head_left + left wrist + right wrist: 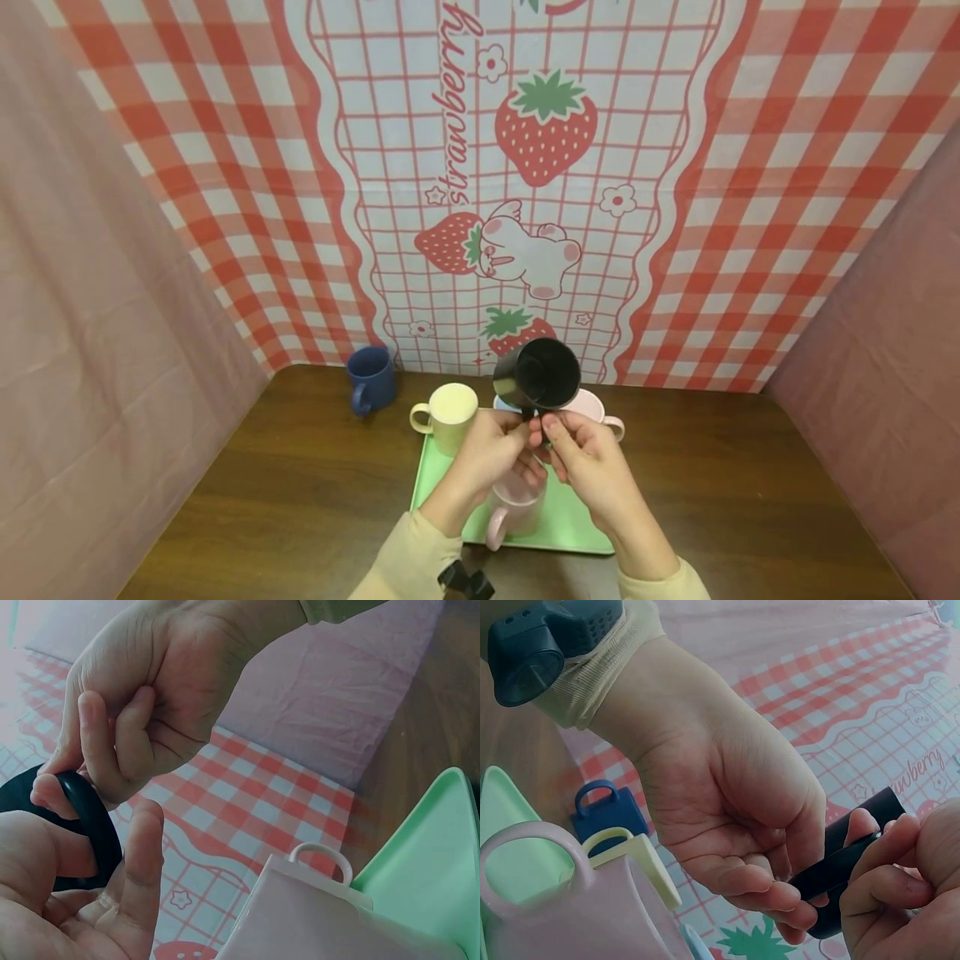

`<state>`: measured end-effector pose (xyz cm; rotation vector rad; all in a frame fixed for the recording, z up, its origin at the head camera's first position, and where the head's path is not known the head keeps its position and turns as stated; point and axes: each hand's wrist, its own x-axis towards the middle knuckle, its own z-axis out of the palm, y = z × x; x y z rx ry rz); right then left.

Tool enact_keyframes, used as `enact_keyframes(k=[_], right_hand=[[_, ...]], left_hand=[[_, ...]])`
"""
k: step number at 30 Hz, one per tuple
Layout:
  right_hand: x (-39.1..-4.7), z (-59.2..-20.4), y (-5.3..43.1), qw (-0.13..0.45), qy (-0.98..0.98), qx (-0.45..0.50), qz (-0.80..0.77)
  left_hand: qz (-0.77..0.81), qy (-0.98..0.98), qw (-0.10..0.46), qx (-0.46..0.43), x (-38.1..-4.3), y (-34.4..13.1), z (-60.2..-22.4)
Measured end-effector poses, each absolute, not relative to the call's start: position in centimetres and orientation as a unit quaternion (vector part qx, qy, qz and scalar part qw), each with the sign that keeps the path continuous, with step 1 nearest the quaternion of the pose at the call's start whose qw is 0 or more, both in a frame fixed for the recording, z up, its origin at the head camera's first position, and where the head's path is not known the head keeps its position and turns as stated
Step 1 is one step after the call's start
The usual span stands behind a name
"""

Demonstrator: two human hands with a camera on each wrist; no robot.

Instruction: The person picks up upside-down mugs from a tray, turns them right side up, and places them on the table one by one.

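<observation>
A black mug (537, 372) is up in the air over the far part of a green tray (570, 527), tilted so that its mouth faces the near side and its handle (101, 832) points down toward the person. Both hands have hold of that handle. The left hand (487, 446) curls its thumb and fingers about it, the remaining fingers looser, and the right hand (588, 458) pinches it between thumb and fingertips, with its other fingers bent.

Below the hands, a pink mug (521, 515) stands on the near part of the tray, its handle turned to the near left. A yellow mug (453, 421) stands at the tray's far left corner, handle to the left. A pale pink mug (587, 406) is at the far right, handle to the right, and a light blue mug (505, 405) is mostly hidden behind the black one. A navy mug (375, 379) sits on the brown table (247, 500), far left, apart from the tray. A checked strawberry cloth (742, 167) hangs behind.
</observation>
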<state>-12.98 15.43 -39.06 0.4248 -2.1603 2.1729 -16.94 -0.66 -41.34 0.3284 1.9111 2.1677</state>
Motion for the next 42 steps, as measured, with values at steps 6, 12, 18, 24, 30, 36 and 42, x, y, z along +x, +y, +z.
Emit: enact_keyframes(k=[6, 12, 18, 24, 30, 36, 42], right_hand=[[-12.8, -38.9, 15.7, 0.029, -0.7, 0.146, 0.698], [-12.7, -38.8, 15.9, 0.034, -0.697, 0.158, 0.699], [-12.7, -38.7, 16.0, 0.036, -0.695, 0.16, 0.7], [-12.7, -38.6, 16.0, 0.034, -0.697, 0.154, 0.7], [-12.7, -38.6, 16.0, 0.033, -0.697, 0.15, 0.701], [-12.7, -38.6, 16.0, 0.035, -0.698, 0.153, 0.698], [-12.7, -38.6, 16.0, 0.038, -0.697, 0.156, 0.699]], left_hand=[[0.733, 0.658, 0.119, 0.128, -17.0, -0.9, -41.5], [0.717, 0.67, 0.133, 0.143, -17.1, -1.1, -41.7], [0.708, 0.676, 0.134, 0.154, -17.3, -1.2, -41.8], [0.709, 0.672, 0.137, 0.163, -17.4, -1.4, -42.0], [0.709, 0.67, 0.138, 0.17, -17.5, -1.4, -42.0], [0.703, 0.675, 0.14, 0.174, -17.5, -1.6, -42.0], [0.7, 0.675, 0.144, 0.182, -17.6, -1.8, -42.0]])
